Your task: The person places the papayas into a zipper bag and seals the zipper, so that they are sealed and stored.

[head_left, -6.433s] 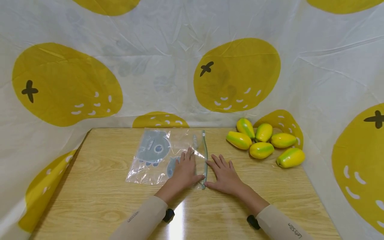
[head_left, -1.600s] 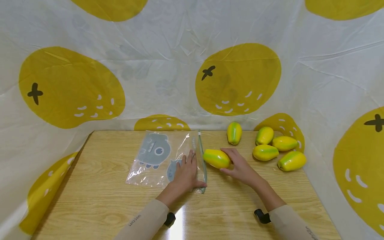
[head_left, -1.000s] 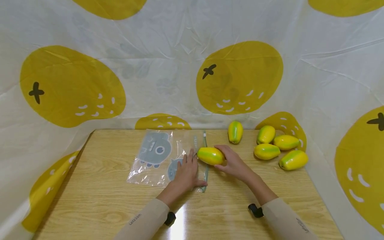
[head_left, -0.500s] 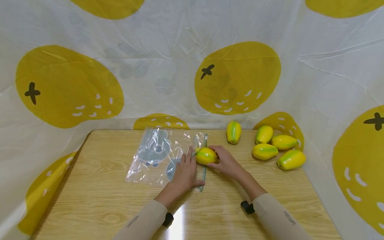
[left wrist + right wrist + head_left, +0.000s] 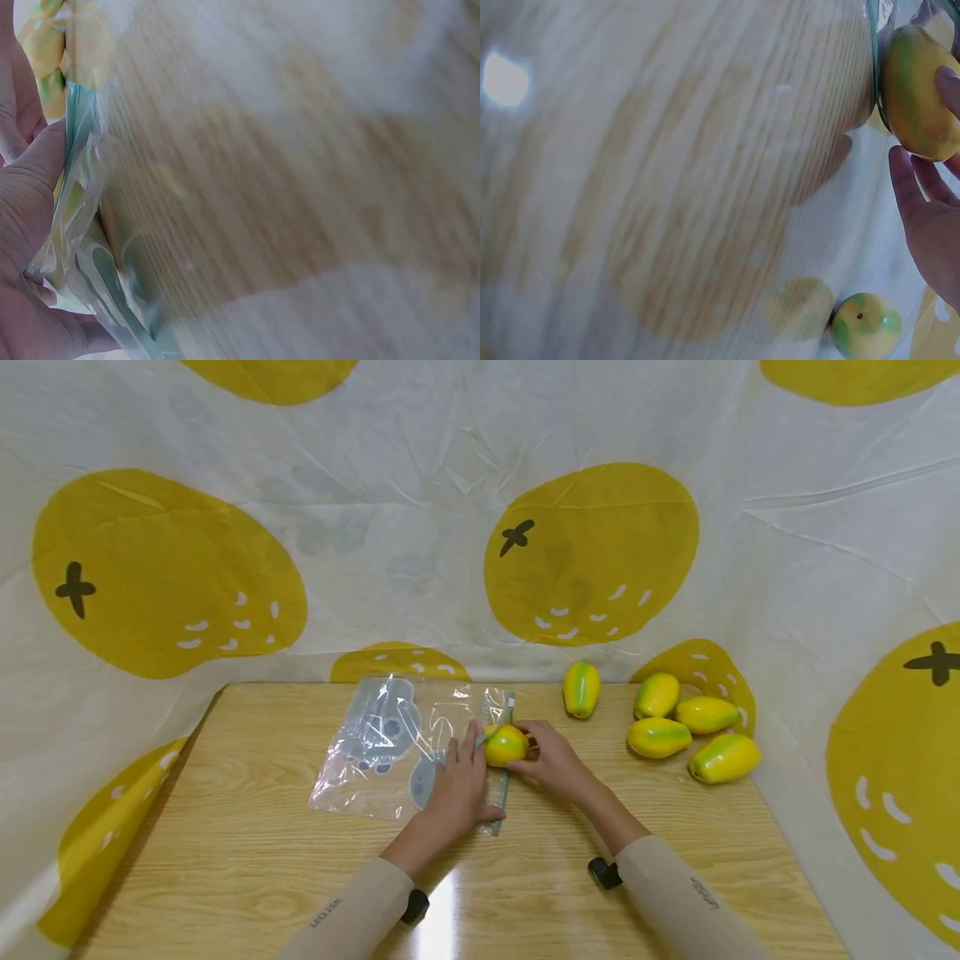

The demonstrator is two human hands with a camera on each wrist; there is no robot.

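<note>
A clear plastic zip bag (image 5: 386, 727) with grey-blue cartoon prints lies on the wooden table. Over its right part my left hand (image 5: 448, 793) rests with fingers extended. In the left wrist view its thumb lies along the green zip strip (image 5: 79, 124). My right hand (image 5: 555, 760) grips the right end of a yellow-green papaya (image 5: 506, 746) between thumb and fingers. That papaya's left end sits inside the bag mouth, right beside the left fingertips. In the right wrist view the papaya (image 5: 915, 97) is behind the bag's edge, thumb on its side.
One papaya (image 5: 582, 690) stands alone near the table's back edge. Several more are grouped at the back right, the front one (image 5: 724, 758) close to the table's right edge. A white curtain (image 5: 390, 568) with large yellow fruit prints encloses the back and sides.
The right hand has taken a papaya from the group and carried it left into the bag mouth. The single papaya has shifted left from the group. The left hand stays on the bag.
</note>
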